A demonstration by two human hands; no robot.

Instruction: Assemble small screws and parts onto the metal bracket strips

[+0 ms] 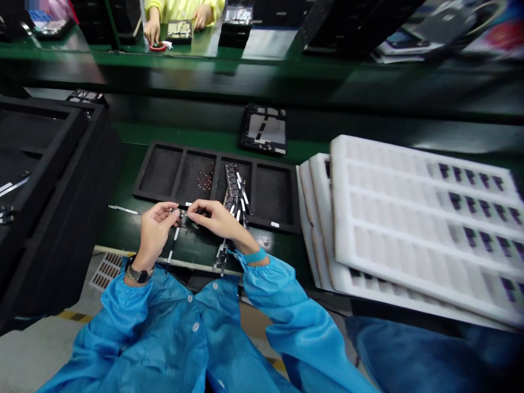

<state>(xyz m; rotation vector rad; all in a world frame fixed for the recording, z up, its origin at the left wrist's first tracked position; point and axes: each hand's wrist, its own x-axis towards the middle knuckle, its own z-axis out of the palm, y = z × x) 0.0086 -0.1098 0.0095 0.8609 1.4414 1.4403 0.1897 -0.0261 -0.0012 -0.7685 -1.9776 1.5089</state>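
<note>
My left hand pinches the top of a thin flex cable between thumb and fingers. White and black sections of the cable hang down toward the table's front edge. Close by on the right, my right hand has its fingers curled together around a small dark piece, mostly hidden. Both hands are over the near edge of a black compartment tray. One compartment holds tiny reddish parts; another has a row of small circuit boards with white-striped strips. More dark strips lie at the table edge under my right wrist.
White foam trays with dark parts are stacked at right. Tall black trays stand at left. Behind the compartment tray lies a flat device assembly. A loose strip is on the green table. Across the bench, a co-worker's hands are at work.
</note>
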